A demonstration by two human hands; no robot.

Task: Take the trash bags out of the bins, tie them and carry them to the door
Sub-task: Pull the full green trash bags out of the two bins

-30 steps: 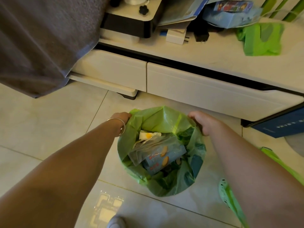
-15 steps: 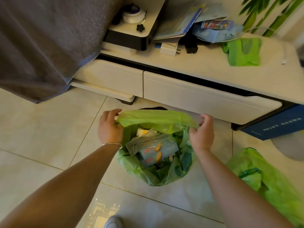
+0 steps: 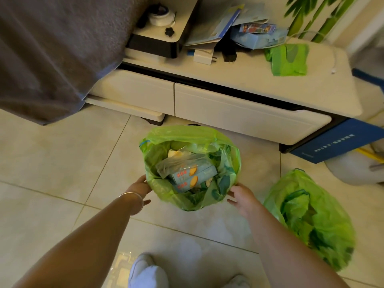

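The open translucent green plastic trash bag [image 3: 190,169] is sitting on the tiled floor [image 3: 52,163] between the left hand [image 3: 139,189] and right hand [image 3: 241,197], both with relaxed fingers touching its near sides.

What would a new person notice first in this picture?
First, the open green trash bag on the floor tiles, centre, with snack boxes showing inside. The left hand and right hand are at its near rim, one on each side. A second green bag lies to the right.

Both arms reaching up from the frame's bottom; left hand [image 3: 139,189] and right hand [image 3: 241,197] at centre, fingers loosely extended.
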